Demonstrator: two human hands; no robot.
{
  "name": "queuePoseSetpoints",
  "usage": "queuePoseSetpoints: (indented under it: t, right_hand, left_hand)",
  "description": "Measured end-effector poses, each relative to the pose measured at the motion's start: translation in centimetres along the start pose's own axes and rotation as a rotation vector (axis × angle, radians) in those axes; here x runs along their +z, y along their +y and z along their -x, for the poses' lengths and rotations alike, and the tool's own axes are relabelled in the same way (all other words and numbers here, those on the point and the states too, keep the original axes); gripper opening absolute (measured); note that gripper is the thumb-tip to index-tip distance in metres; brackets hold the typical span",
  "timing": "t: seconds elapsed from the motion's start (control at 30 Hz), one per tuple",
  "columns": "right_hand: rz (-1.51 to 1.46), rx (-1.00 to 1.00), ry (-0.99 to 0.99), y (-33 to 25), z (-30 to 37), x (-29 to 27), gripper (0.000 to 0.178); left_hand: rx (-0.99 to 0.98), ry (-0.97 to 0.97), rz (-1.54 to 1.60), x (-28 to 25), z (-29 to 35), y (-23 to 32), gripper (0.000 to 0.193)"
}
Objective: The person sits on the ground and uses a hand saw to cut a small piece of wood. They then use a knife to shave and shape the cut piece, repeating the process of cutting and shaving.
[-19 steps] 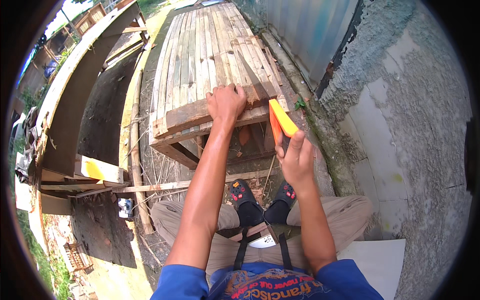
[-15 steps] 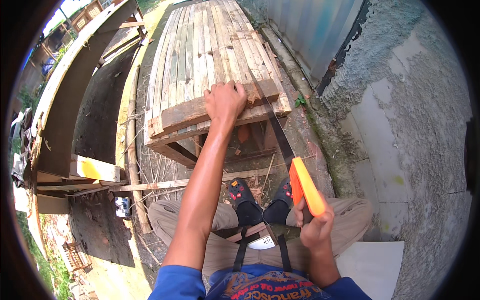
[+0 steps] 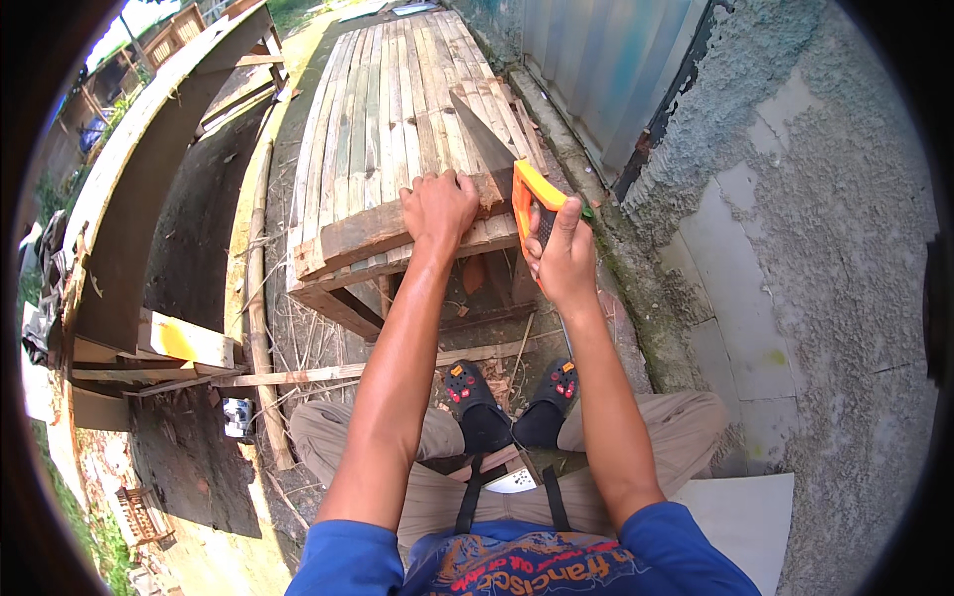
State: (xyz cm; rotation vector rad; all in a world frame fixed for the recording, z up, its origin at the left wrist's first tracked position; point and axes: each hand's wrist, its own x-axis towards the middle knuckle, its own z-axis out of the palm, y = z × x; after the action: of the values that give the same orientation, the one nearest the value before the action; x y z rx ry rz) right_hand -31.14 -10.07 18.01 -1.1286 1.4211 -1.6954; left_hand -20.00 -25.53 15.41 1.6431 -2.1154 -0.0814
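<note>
My right hand (image 3: 566,256) is closed around the orange handle of a handsaw (image 3: 484,137). The saw's dark blade slants away to the far left, over the right part of a thick wooden beam (image 3: 360,235). That beam lies crosswise along the near end of a bench topped with bamboo slats (image 3: 383,109). My left hand (image 3: 437,207) presses down on the beam just left of the saw, its fingers curled over the far edge. Where the blade meets the wood is partly hidden behind the handle and my right hand.
A rough plastered wall (image 3: 795,248) and a corrugated metal panel (image 3: 606,79) rise on the right. Along the left runs a long wooden frame (image 3: 129,189). A thin wooden strip (image 3: 328,373) crosses the ground before my shoes (image 3: 477,397), and a white sheet (image 3: 740,521) lies at lower right.
My right hand has pushed the handsaw forward and away from my body, bringing the handle up close to the beam. My left hand has stayed on the beam.
</note>
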Motion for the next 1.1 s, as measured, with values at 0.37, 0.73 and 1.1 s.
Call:
queuePoseSetpoints:
  t: [0.37,0.73,1.1]
  right_hand:
    - [-0.115,0.207,0.054,-3.7,22.4,-9.2,0.090]
    - [-0.088,0.095,-0.029,-0.8,-1.0,-0.3,0.073]
    - [-0.090,0.194,0.069,-4.6,20.2,-6.7,0.094]
  left_hand:
    - [-0.019,-0.024,0.006,0.0,0.8,-0.6,0.046]
    - [0.007,-0.015,0.003,-0.2,-0.3,-0.3,0.044]
    - [-0.013,-0.022,0.023,-0.1,0.9,-0.7,0.044]
